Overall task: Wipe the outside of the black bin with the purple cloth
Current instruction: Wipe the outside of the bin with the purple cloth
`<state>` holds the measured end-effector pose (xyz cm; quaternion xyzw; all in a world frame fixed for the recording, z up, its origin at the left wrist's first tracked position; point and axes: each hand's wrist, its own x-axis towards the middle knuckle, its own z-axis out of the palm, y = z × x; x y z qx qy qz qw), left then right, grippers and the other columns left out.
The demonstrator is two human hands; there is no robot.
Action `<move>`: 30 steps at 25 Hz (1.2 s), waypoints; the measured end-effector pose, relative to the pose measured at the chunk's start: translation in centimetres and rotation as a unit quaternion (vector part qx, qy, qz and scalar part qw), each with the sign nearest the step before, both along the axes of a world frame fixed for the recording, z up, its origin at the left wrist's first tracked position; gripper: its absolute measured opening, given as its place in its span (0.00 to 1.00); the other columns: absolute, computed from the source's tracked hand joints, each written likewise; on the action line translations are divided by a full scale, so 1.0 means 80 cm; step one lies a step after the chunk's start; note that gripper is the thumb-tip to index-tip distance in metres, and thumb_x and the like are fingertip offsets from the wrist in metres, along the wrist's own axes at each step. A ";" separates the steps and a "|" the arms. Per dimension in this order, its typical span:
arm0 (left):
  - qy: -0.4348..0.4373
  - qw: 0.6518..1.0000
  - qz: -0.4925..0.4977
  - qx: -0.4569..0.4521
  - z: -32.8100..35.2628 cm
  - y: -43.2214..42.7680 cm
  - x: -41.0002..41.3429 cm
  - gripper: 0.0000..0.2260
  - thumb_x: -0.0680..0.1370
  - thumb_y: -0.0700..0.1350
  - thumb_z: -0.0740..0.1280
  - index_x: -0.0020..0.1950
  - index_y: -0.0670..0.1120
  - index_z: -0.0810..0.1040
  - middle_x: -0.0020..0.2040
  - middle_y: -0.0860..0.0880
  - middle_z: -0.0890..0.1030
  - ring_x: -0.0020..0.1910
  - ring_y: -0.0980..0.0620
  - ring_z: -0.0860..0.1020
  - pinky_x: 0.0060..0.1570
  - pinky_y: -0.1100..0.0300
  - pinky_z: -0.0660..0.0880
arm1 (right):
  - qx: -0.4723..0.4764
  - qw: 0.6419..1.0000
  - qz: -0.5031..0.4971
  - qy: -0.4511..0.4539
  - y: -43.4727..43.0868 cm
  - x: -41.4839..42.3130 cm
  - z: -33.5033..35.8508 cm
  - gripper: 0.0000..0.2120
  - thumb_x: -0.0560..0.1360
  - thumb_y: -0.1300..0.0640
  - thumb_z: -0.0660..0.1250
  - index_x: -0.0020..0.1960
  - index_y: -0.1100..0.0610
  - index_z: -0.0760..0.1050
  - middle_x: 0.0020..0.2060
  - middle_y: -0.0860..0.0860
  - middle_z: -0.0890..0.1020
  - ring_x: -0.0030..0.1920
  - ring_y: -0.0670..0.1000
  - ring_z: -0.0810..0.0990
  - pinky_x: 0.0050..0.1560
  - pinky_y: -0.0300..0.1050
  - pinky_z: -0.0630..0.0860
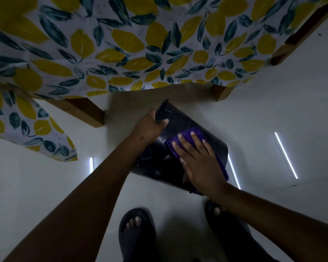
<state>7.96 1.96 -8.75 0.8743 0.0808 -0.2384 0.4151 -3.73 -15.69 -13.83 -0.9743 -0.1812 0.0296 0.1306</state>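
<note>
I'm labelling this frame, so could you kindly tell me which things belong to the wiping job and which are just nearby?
In the job:
glossy black plastic bin, gripped by the left hand
folded purple cloth, pressed flat under the right hand

Just nearby:
lemon-print tablecloth
brown wooden table leg
black slide sandals

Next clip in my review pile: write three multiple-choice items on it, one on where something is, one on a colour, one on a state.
1. Where is the purple cloth?
A. Draped on the table
B. Under the right hand, against the black bin
C. On the floor by the sandals

2. What colour are the lemons on the tablecloth?
A. Yellow
B. Red
C. Pink

3. What is the left hand doing?
A. Hanging free
B. Lifting the tablecloth
C. Gripping the bin's edge

Key: B, the flat palm presses the cloth on the bin's side; A, the print shows yellow lemons with dark leaves; C, its fingers wrap the bin's far edge.
</note>
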 end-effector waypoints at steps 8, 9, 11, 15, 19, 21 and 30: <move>-0.078 0.996 -0.042 -0.006 0.020 0.024 -0.058 0.17 0.78 0.52 0.66 0.65 0.49 0.70 0.54 0.54 0.78 0.52 0.56 0.77 0.48 0.63 0.72 | 0.121 0.977 -0.164 0.060 -0.026 0.067 -0.008 0.24 0.82 0.49 0.48 0.76 0.50 0.58 0.75 0.51 0.65 0.74 0.55 0.63 0.73 0.54 0.62; -0.082 0.996 -0.037 -0.004 0.018 0.025 -0.063 0.17 0.78 0.52 0.65 0.65 0.50 0.70 0.53 0.56 0.78 0.52 0.57 0.77 0.48 0.64 0.72 | 0.113 0.977 -0.171 0.057 -0.026 0.063 -0.007 0.24 0.81 0.49 0.47 0.77 0.50 0.57 0.75 0.50 0.65 0.75 0.55 0.62 0.73 0.55 0.62; -0.093 0.995 -0.025 0.009 0.012 0.023 -0.052 0.16 0.79 0.53 0.64 0.65 0.51 0.71 0.54 0.55 0.80 0.52 0.54 0.78 0.51 0.61 0.73 | 0.047 0.992 -0.113 0.022 -0.016 0.030 -0.005 0.25 0.81 0.50 0.48 0.77 0.49 0.55 0.76 0.50 0.61 0.76 0.57 0.58 0.72 0.58 0.61; -0.072 0.996 -0.050 0.021 0.001 0.021 -0.026 0.20 0.77 0.56 0.62 0.68 0.51 0.70 0.60 0.47 0.81 0.59 0.46 0.79 0.59 0.49 0.75 | -0.039 0.998 0.040 0.005 -0.003 -0.008 -0.001 0.29 0.77 0.49 0.51 0.78 0.45 0.49 0.78 0.48 0.55 0.77 0.59 0.53 0.72 0.60 0.58; -0.062 0.997 -0.050 -0.002 0.000 0.018 -0.018 0.18 0.80 0.51 0.62 0.68 0.49 0.71 0.63 0.46 0.79 0.61 0.46 0.77 0.62 0.52 0.73 | 0.021 0.999 0.028 0.013 0.005 0.055 0.011 0.25 0.81 0.49 0.47 0.78 0.43 0.49 0.78 0.45 0.54 0.78 0.55 0.50 0.74 0.56 0.54; -0.060 0.997 -0.042 -0.006 0.002 0.011 -0.008 0.16 0.81 0.49 0.61 0.67 0.48 0.71 0.62 0.45 0.79 0.61 0.46 0.77 0.60 0.55 0.72 | 0.057 0.998 -0.020 0.018 -0.004 0.054 0.008 0.24 0.82 0.49 0.47 0.77 0.44 0.49 0.78 0.45 0.54 0.78 0.53 0.48 0.75 0.56 0.55; -0.081 0.995 -0.052 0.023 0.000 -0.006 0.007 0.19 0.81 0.50 0.61 0.70 0.47 0.70 0.67 0.44 0.77 0.66 0.44 0.74 0.64 0.53 0.70 | 0.042 0.999 -0.032 0.007 -0.013 0.060 0.003 0.24 0.81 0.49 0.48 0.77 0.44 0.51 0.78 0.47 0.56 0.77 0.55 0.53 0.73 0.58 0.59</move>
